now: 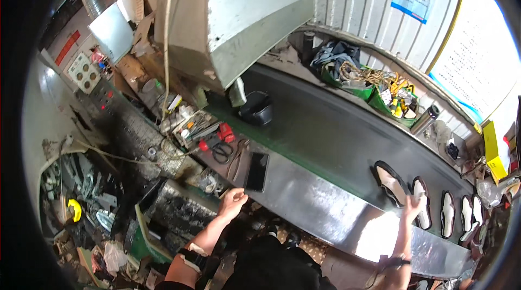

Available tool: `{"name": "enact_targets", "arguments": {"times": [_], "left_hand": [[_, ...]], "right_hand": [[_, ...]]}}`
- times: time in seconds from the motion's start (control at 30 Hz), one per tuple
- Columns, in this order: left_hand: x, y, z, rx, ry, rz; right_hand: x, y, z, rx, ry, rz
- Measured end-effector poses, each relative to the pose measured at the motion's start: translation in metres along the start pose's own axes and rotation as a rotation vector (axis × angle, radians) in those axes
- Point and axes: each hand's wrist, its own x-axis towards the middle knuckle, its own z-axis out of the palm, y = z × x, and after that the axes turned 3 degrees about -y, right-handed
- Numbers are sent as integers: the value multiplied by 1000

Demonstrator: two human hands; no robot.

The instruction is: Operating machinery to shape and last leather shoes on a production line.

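Observation:
A row of dark shoes with pale insoles lies on the dark conveyor belt at the right. My right hand reaches over the metal ledge and grips the near end of one shoe. Just left of it lies another shoe, tilted the other way. Farther right come a third shoe and more beyond it. Away at the left, my left hand hovers by the ledge with its fingers curled in, and nothing shows in them. A black phone-like slab lies close to its fingertips.
Scissors and red-handled tools lie left of the slab. A black bucket stands on the belt below a big metal hood. Green bins of scraps line the far wall. Machinery and debris crowd the left.

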Motion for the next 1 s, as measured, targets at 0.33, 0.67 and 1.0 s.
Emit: {"name": "enact_targets", "arguments": {"times": [0.33,0.67,1.0], "left_hand": [[271,158,21,730,215,271],[348,227,40,330,-632,373],[499,87,-73,512,611,-167]], "right_hand": [[-188,-157,118,310,-737,652],[-160,-195,242,819,-424,1267],[-150,-183,219,1283,-519,1413]]}}
